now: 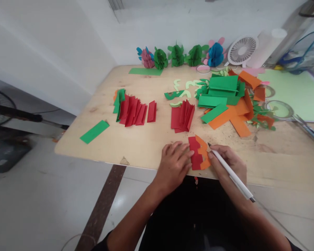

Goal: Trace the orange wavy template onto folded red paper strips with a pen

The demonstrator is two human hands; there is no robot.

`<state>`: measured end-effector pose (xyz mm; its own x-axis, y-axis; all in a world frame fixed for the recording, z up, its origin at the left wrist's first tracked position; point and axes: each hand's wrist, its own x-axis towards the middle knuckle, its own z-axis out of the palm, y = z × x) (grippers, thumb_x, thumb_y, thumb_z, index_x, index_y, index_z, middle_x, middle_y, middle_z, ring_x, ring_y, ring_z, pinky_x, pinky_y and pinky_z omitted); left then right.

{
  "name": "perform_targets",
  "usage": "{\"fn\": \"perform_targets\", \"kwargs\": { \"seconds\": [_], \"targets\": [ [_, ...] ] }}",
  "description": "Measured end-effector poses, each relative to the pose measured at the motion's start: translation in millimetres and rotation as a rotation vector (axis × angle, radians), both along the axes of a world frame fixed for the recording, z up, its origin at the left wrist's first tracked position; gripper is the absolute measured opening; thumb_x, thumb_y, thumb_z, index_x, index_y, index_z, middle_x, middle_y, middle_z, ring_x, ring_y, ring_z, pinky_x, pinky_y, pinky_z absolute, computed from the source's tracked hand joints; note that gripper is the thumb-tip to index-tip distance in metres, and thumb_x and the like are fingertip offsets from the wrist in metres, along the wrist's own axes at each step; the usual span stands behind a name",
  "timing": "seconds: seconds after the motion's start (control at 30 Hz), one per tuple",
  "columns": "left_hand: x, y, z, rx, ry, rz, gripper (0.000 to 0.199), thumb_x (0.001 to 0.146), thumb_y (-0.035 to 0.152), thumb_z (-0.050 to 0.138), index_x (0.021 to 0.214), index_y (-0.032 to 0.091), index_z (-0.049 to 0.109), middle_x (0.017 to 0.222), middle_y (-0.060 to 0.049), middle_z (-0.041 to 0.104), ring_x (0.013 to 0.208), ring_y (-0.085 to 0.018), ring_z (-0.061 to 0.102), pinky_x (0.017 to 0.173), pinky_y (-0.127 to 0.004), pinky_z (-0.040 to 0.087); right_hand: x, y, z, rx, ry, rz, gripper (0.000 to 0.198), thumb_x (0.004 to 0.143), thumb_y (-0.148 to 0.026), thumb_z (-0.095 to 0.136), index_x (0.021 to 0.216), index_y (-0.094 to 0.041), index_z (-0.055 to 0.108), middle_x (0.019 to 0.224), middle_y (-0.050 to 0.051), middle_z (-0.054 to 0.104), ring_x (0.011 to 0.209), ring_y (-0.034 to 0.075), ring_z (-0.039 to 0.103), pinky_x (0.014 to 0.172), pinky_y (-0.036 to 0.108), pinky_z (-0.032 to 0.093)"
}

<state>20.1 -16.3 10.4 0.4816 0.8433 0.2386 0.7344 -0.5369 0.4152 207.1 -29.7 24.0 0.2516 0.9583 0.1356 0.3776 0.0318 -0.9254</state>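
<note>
A red paper piece (195, 157) lies at the table's front edge. On its right side rests an orange paper cutout (204, 152) with a wavy inner edge. My left hand (176, 161) is laid on the table with fingers spread, its fingertips touching the red paper's left side. In my right hand (229, 162) is a white pen (231, 173), slanted, its dark tip near the cutout's upper right edge. My right fingers also come close to or touch the cutout; which, I cannot tell. Just beyond lies a stack of folded red paper (183, 116).
More folded red papers (133, 111) and a green strip (94, 131) lie to the left. Green papers (221, 91) and orange papers (231, 116) pile up at the right, near tape rolls (279, 109) and a cutter (310, 130). Paper figures (177, 55) and a fan (243, 50) line the wall.
</note>
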Motion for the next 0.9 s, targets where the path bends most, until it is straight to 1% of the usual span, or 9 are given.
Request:
{"fn": "perform_targets", "kwargs": {
  "seconds": [0.13, 0.23, 0.33, 0.47, 0.6, 0.77, 0.9],
  "targets": [
    [11.9, -6.9, -1.8, 0.023, -0.042, 0.048, 0.03, 0.094, 0.021, 0.046, 0.12, 0.018, 0.061, 0.136, -0.01, 0.057, 0.129, -0.03, 0.044, 0.106, -0.052, 0.033, 1.1, 0.5, -2.4, 0.019, -0.039, 0.015, 0.015, 0.084, -0.034, 0.064, 0.095, -0.024, 0.067, 0.079, 0.001, 0.07, 0.063, 0.013, 0.064, 0.053, 0.022, 0.052],
    [9.5, -5.6, -1.3, -0.002, -0.1, 0.053, 0.03, 0.094, 0.024, 0.048, 0.122, 0.017, 0.059, 0.134, -0.01, 0.059, 0.128, -0.027, 0.046, 0.107, -0.049, 0.033, 1.1, 1.3, -5.2, 0.028, -0.111, 0.037, 0.014, 0.086, -0.033, 0.061, 0.095, -0.024, 0.066, 0.083, 0.002, 0.071, 0.067, 0.014, 0.066, 0.057, 0.024, 0.054],
    [6.5, -2.2, -1.9, -0.013, -0.126, 0.065, 0.031, 0.093, 0.027, 0.05, 0.121, 0.017, 0.058, 0.132, -0.01, 0.06, 0.127, -0.028, 0.046, 0.108, -0.049, 0.032, -0.4, 3.5, -7.2, 0.037, -0.232, 0.082, 0.013, 0.087, -0.031, 0.058, 0.095, -0.025, 0.066, 0.088, 0.002, 0.072, 0.072, 0.016, 0.067, 0.062, 0.027, 0.055],
    [7.5, -0.9, -3.8, -0.009, -0.128, 0.075, 0.029, 0.092, 0.027, 0.052, 0.118, 0.016, 0.057, 0.132, -0.01, 0.06, 0.128, -0.028, 0.045, 0.11, -0.05, 0.03, -1.1, 6.6, -7.2, 0.148, -0.421, 0.118, 0.012, 0.088, -0.028, 0.059, 0.096, -0.025, 0.066, 0.087, 0.002, 0.073, 0.078, 0.018, 0.068, 0.072, 0.031, 0.056],
    [8.8, -1.7, -3.9, -0.004, -0.121, 0.075, 0.028, 0.092, 0.026, 0.053, 0.118, 0.016, 0.057, 0.132, -0.01, 0.06, 0.129, -0.028, 0.045, 0.11, -0.05, 0.029, 2.4, 5.3, -3.9, 0.236, -0.551, 0.177, 0.011, 0.09, -0.026, 0.057, 0.099, -0.023, 0.063, 0.086, 0.002, 0.074, 0.08, 0.019, 0.068, 0.076, 0.032, 0.054],
    [8.5, -1.6, -3.5, 0.011, -0.116, 0.072, 0.03, 0.093, 0.027, 0.052, 0.12, 0.016, 0.057, 0.131, -0.01, 0.061, 0.128, -0.028, 0.046, 0.109, -0.05, 0.03, 6.6, 1.3, -2.5, 0.288, -0.575, 0.249, 0.013, 0.091, -0.022, 0.055, 0.102, -0.023, 0.061, 0.086, 0.001, 0.075, 0.073, 0.017, 0.068, 0.076, 0.031, 0.052],
    [8.7, -1.6, -4.0, 0.019, -0.108, 0.079, 0.032, 0.094, 0.029, 0.049, 0.123, 0.017, 0.056, 0.132, -0.01, 0.06, 0.127, -0.028, 0.046, 0.109, -0.051, 0.03, 5.9, 1.4, -5.7, 0.306, -0.578, 0.269, 0.015, 0.091, -0.02, 0.055, 0.105, -0.022, 0.062, 0.09, 0.002, 0.075, 0.074, 0.017, 0.068, 0.079, 0.032, 0.051]
  ]
}}
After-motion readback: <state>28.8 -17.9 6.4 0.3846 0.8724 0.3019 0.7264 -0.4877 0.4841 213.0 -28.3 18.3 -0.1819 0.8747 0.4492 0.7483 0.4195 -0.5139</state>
